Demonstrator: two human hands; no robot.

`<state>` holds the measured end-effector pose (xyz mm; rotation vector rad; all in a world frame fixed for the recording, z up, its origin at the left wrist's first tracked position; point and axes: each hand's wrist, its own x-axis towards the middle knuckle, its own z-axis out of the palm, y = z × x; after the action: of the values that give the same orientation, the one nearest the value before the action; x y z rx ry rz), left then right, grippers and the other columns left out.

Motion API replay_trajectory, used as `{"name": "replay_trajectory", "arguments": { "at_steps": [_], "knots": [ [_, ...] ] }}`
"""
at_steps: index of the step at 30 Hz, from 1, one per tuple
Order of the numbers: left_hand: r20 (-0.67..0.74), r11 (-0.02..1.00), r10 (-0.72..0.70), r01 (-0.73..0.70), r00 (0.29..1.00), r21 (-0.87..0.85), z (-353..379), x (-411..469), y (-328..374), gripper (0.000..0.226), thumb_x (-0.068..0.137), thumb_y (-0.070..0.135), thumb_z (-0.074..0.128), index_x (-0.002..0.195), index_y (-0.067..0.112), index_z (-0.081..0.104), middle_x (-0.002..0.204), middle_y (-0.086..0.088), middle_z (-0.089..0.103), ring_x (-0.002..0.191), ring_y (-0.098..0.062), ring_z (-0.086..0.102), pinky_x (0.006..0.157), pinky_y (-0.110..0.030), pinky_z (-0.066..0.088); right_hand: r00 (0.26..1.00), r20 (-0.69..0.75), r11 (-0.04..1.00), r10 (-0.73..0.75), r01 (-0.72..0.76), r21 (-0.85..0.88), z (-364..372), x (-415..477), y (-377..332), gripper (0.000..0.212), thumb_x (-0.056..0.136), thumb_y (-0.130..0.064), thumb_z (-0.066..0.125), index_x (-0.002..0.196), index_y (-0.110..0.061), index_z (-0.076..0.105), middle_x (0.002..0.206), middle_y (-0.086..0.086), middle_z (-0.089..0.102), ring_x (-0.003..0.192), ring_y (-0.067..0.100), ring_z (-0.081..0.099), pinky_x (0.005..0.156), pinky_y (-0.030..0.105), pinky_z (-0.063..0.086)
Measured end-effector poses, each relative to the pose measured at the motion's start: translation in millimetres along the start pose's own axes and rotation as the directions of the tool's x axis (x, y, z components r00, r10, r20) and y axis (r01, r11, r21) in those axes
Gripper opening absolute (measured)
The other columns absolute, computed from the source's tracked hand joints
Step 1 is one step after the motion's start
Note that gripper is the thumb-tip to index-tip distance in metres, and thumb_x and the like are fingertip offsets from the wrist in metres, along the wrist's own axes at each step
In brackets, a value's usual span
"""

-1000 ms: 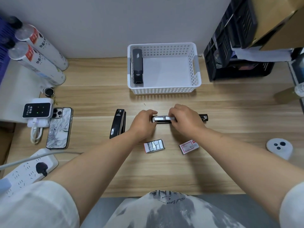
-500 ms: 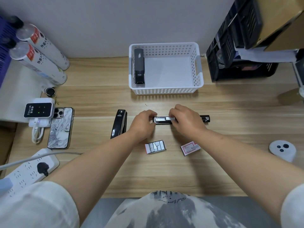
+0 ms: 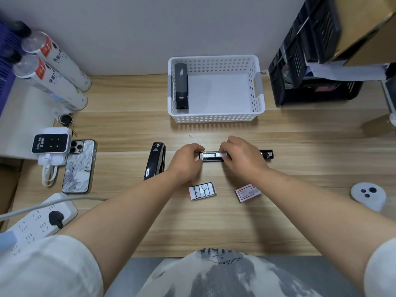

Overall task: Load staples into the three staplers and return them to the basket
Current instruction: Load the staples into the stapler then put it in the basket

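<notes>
Gripping the open stapler (image 3: 211, 159) with the left hand (image 3: 186, 162), pinching a staple strip (image 3: 221, 154) over it with the right hand (image 3: 242, 159).

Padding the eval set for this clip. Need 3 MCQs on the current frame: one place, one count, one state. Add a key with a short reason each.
1. Where does the grey stapler lie in the white basket?
A) along the left wall
B) along the right wall
C) across the middle

2. How many staplers lie on the desk, outside the basket?
A) one
B) two
C) three

3. What state is the held stapler in, between the left hand and the right hand?
A) closed
B) opened out flat, metal channel exposed
C) standing on end

Key:
1 A: it lies lengthwise against the left wall.
2 B: only the closed black stapler and the held stapler are there.
3 B: its shiny channel shows between the two hands, and its black top lies stretched out to the right.
</notes>
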<state>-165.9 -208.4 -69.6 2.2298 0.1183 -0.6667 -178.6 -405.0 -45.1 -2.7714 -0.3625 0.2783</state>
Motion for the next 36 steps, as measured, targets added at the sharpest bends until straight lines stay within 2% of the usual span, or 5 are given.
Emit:
{"name": "replay_trajectory", "arguments": {
  "at_steps": [8,14,25,31,36],
  "knots": [
    [0.01,1.0,0.018,-0.018,1.0,0.026,-4,-4,1,0.041,0.091,0.001,0.06,0.128,0.016,0.064,0.129,0.001,0.067,0.122,-0.013,0.062,0.102,-0.02,0.042,0.979,-0.095,0.981,0.182,-0.174,0.09,7,-25,6,0.017,0.082,-0.022,0.068,0.099,-0.017,0.066,0.091,-0.004,0.049,0.086,0.022,0.055,0.058,0.028,0.03],
    [0.003,0.997,0.035,-0.035,0.999,0.062,-5,-7,4,0.042,0.091,0.001,0.059,0.13,0.015,0.063,0.13,-0.001,0.067,0.122,-0.013,0.061,0.099,-0.019,0.042,0.978,0.002,0.959,0.21,-0.206,0.193,12,-34,2,0.031,0.089,-0.022,0.063,0.119,-0.018,0.068,0.099,-0.003,0.055,0.091,0.023,0.061,0.07,0.033,0.049],
    [0.003,0.998,0.029,-0.029,1.0,0.06,0,-10,2,0.048,0.088,-0.001,0.059,0.134,0.014,0.059,0.135,-0.003,0.063,0.124,-0.016,0.06,0.098,-0.016,0.037,0.89,-0.078,0.839,0.449,-0.39,0.379,3,-40,13,0.02,0.085,-0.009,0.053,0.101,-0.019,0.059,0.086,-0.007,0.051,0.077,0.019,0.053,0.069,0.035,0.046],
    [-0.017,0.999,-0.004,0.004,1.0,0.042,4,-15,5,0.051,0.087,-0.002,0.058,0.136,0.011,0.053,0.133,-0.007,0.058,0.121,-0.02,0.058,0.102,-0.023,0.042,0.927,-0.035,0.863,0.375,-0.334,0.379,2,-51,12,0.02,0.084,-0.01,0.055,0.101,-0.02,0.06,0.082,-0.008,0.052,0.075,0.018,0.054,0.069,0.037,0.047],
    [0.011,0.987,-0.123,0.121,0.992,0.107,1,-28,-2,0.018,0.09,0.008,0.055,0.107,0.012,0.053,0.1,-0.006,0.064,0.09,-0.026,0.061,0.079,-0.035,0.05,0.976,0.126,0.908,0.175,-0.21,0.363,8,-59,-4,0.01,0.082,-0.02,0.062,0.088,-0.027,0.061,0.072,-0.009,0.055,0.073,0.009,0.054,0.069,0.037,0.051]
  ]
}}
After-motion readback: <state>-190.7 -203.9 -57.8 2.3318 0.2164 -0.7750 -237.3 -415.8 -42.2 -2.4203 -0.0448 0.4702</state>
